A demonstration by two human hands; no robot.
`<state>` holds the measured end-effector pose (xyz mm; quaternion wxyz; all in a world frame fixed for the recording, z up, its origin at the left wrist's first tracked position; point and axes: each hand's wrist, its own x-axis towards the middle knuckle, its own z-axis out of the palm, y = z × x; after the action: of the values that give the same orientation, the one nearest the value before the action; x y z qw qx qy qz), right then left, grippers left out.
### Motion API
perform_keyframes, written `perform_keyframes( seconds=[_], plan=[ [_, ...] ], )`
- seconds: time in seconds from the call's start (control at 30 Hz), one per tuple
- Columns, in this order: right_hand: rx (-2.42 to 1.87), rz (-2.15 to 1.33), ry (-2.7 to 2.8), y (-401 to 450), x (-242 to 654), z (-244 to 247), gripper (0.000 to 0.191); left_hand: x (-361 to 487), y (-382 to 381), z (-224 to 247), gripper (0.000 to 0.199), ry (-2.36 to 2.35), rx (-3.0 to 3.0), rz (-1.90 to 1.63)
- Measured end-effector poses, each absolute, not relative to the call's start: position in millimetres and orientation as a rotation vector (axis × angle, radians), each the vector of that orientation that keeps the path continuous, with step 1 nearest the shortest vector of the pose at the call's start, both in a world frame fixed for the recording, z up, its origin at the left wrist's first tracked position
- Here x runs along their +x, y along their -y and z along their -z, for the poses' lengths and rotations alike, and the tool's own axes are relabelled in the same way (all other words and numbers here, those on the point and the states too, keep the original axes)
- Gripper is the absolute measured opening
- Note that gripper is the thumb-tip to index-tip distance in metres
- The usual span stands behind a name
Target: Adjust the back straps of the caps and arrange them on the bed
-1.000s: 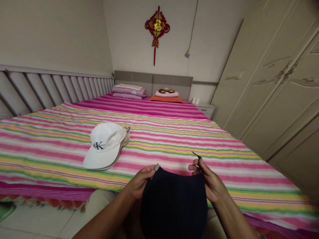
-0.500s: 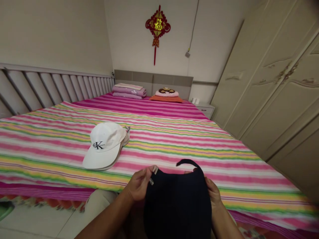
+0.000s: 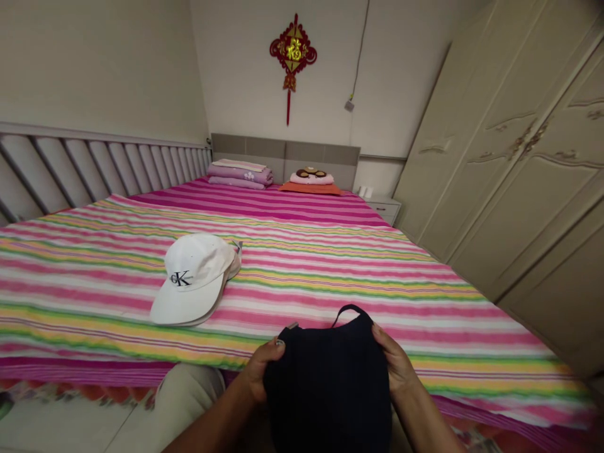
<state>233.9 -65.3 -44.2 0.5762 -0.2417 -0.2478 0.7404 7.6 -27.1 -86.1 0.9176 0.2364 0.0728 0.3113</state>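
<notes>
A dark cap [image 3: 328, 384] is held low in front of me over my lap, its back strap curving up at the top right. My left hand [image 3: 264, 368] grips its left edge, with the thumb on top near a small metal buckle. On the opposite edge, my right hand [image 3: 394, 358] holds the fabric with its thumb on the near side and the other fingers hidden behind. A white cap [image 3: 193, 277] with black letters lies on the bed to the left, brim toward me, and at least one more brim edge shows beneath it.
The striped bedspread [image 3: 302, 264] covers the bed. Folded purple bedding [image 3: 240, 176] and an orange pillow [image 3: 310, 188] lie by the headboard [image 3: 321, 157]. A slatted rail [image 3: 127, 157] runs along the left, a wardrobe [image 3: 504, 157] stands at right, beside a nightstand [image 3: 384, 209].
My left thumb has come down from the strap end onto the cap's edge. The strap at the right has folded inward, and the view has shifted slightly.
</notes>
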Motion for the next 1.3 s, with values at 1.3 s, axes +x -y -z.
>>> perform_keyframes(
  seconds=[1.3],
  plan=[
    [-0.548,-1.699,0.667,-0.3,239.2,52.1,0.030,38.9,-63.4,21.5,0.035,-0.265,0.568,-1.184]
  ],
)
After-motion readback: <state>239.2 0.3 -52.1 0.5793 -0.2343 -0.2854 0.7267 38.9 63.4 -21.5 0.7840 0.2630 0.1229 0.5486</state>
